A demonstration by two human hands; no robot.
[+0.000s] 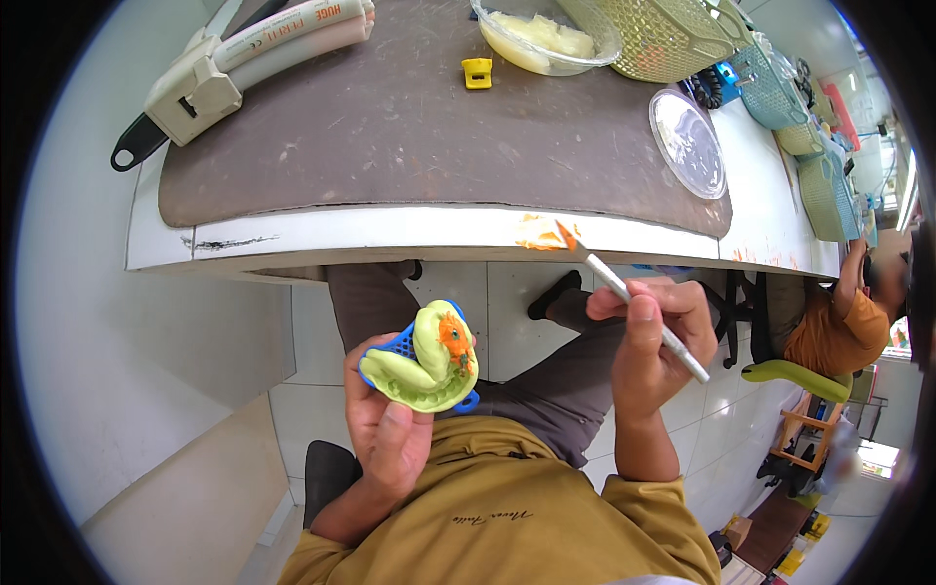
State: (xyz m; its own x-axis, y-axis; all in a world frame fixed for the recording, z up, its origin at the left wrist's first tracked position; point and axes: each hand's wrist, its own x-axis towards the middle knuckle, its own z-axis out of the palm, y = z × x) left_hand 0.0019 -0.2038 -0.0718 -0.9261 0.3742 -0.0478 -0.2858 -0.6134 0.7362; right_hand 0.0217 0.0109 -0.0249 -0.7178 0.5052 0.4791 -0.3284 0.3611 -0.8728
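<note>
Held over my lap is a dental impression (pixel 398 375), pale green putty in a blue perforated tray (pixel 399 343), with orange material and a small dark greenish spot on its right side. My left hand (pixel 390 448) grips it from below, thumb against its near edge. In my right hand (pixel 658 331) is a slim silver-handled knife (pixel 611 281), pinched between thumb and fingers. Its pointed blade slants up and left and carries orange material. The blade tip is over the white table edge, beside an orange smear (pixel 536 234), and well apart from the impression.
A dispensing gun (pixel 195 88) with white cartridges lies far left on the brown mat (pixel 390 127). Beyond are a yellow clip-like piece (pixel 477 73), a clear tub (pixel 604 49) of pale paste, a clear lid (pixel 688 144) and baskets (pixel 663 39). Another person (pixel 838 327) sits far right.
</note>
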